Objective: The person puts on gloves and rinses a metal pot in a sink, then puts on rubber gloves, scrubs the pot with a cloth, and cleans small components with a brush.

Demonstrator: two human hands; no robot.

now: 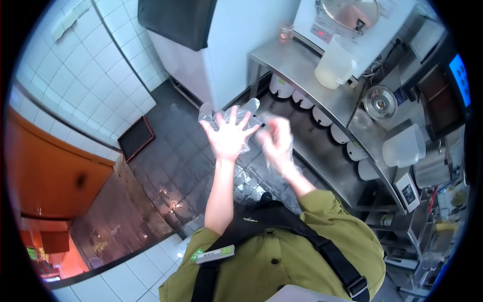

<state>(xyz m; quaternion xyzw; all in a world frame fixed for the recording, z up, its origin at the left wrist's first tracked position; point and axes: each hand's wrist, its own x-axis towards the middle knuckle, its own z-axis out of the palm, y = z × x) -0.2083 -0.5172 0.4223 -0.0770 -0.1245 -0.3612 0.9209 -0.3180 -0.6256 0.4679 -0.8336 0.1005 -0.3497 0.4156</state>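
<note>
My left hand (pixel 230 136) is raised in the middle of the view, fingers spread, inside a loose clear plastic glove (pixel 242 111) whose material stands out past the fingertips. Just to its right is my right hand (pixel 276 141), smeared by motion, with clear plastic around the palm and wrist. Its fingers are bent near the edge of the left glove; whether they pinch any plastic is too blurred to tell.
A steel counter (pixel 302 65) on the right bears a white pitcher (pixel 336 63), with white containers (pixel 322 117) on the shelf below. At upper left stands a white cabinet (pixel 234 50). A dark mat (pixel 136 138) lies on the tiled floor (pixel 176 151).
</note>
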